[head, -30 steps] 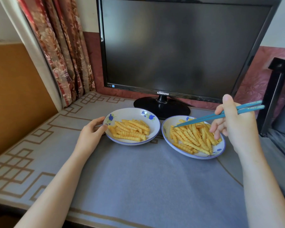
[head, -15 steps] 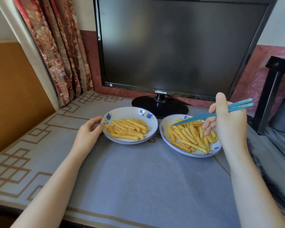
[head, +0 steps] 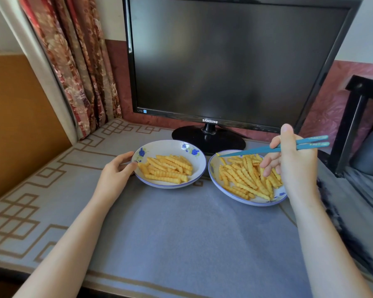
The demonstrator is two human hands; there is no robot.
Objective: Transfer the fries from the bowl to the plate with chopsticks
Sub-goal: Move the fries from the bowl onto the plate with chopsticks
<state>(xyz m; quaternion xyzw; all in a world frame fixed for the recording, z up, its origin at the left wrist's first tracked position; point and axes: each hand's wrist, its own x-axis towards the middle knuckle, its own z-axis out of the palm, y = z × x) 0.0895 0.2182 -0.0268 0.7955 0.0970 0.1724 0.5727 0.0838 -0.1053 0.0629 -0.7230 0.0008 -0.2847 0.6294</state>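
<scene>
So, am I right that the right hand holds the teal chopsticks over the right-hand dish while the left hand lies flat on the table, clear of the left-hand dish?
Not quite: the head view shows the left hand holding the rim of the left-hand dish, not lying clear of it. The rest stands: the right hand holds the teal chopsticks over the right-hand dish.
</scene>
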